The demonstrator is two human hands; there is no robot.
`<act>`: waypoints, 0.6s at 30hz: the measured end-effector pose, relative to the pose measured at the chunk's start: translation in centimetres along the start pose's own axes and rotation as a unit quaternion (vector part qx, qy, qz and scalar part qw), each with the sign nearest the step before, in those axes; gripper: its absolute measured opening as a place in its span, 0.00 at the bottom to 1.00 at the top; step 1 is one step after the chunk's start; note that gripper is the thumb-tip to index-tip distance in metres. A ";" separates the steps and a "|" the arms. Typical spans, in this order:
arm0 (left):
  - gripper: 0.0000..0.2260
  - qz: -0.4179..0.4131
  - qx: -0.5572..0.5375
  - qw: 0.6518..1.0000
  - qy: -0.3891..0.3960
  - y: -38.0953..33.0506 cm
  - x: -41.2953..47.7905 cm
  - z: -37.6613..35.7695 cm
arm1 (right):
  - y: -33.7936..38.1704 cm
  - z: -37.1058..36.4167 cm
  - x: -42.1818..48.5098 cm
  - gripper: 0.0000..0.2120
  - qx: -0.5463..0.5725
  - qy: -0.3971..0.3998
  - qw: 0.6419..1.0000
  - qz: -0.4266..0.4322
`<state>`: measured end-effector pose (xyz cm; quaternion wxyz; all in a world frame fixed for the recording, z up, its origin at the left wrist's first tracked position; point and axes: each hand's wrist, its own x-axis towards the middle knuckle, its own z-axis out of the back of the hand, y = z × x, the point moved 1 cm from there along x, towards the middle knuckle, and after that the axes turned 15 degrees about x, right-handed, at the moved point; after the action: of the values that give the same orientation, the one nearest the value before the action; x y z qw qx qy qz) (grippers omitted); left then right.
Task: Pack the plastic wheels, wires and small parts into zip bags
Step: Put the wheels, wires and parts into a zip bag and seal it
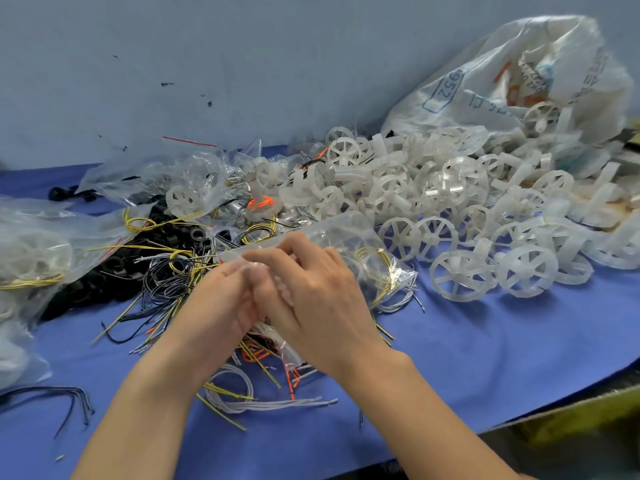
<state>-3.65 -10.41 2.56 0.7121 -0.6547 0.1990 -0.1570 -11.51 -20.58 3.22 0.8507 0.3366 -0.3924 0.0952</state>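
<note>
Both hands meet at the centre of the blue table over a clear zip bag (pixel 349 237). My left hand (pixel 221 303) and my right hand (pixel 311 289) pinch the bag's strip-like mouth edge between the fingertips. Inside the bag lie a translucent wheel and coiled yellow wires (pixel 379 261); white wire ends stick out at its right side. A heap of translucent white plastic wheels (pixel 433 188) spreads across the right half of the table. Loose yellow, black, white and orange wires (pixel 166 271) lie left of and under my hands. Black rings (pixel 166 230) are piled at the left.
A big white woven sack (pixel 519 74) spills wheels at the back right. Filled zip bags (pixel 31 251) lie at the left edge, more clear bags (pixel 194 171) at the back centre. A grey wall stands behind. The table's front edge (pixel 519 417) runs at the lower right.
</note>
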 end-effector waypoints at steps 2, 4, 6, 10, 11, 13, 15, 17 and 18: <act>0.10 -0.025 0.002 0.999 -0.025 0.1 -0.2 0.8 | -0.6 0.8 0.0 0.14 -0.029 -0.014 0.999 -0.015; 0.11 -0.042 0.013 0.996 -0.078 0.3 -0.2 1.7 | -2.0 2.1 -0.2 0.13 -0.066 -0.039 0.996 -0.054; 0.15 -0.044 0.024 0.988 -0.148 0.4 -0.1 2.5 | -4.0 3.7 -0.7 0.13 -0.107 -0.057 0.987 -0.110; 0.16 -0.062 -0.026 0.970 -0.232 0.0 0.1 3.7 | -7.6 7.0 -1.8 0.22 -0.218 -0.080 0.952 -0.202; 0.16 -0.067 -0.045 0.967 -0.242 -0.2 0.1 3.8 | -8.2 7.7 -2.1 0.23 -0.236 -0.093 0.942 -0.218; 0.16 -0.074 -0.073 0.961 -0.257 -0.4 0.1 3.9 | -9.1 8.7 -2.4 0.23 -0.263 -0.114 0.925 -0.248; 0.16 -0.078 -0.083 0.956 -0.270 -0.6 0.1 3.7 | -10.0 9.4 -2.7 0.23 -0.286 -0.112 0.909 -0.281; 0.16 -0.078 -0.085 0.952 -0.283 -0.7 0.1 3.5 | -10.8 9.7 -3.0 0.23 -0.295 -0.084 0.897 -0.319; 0.16 -0.077 -0.084 0.951 -0.287 -0.7 0.2 3.4 | -11.1 9.8 -3.2 0.22 -0.301 -0.060 0.890 -0.336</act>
<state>-1.82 -7.59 3.41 0.6675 -0.7427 -0.0531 0.0004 -14.82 -35.02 -0.05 0.8673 0.1809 -0.3161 -0.3393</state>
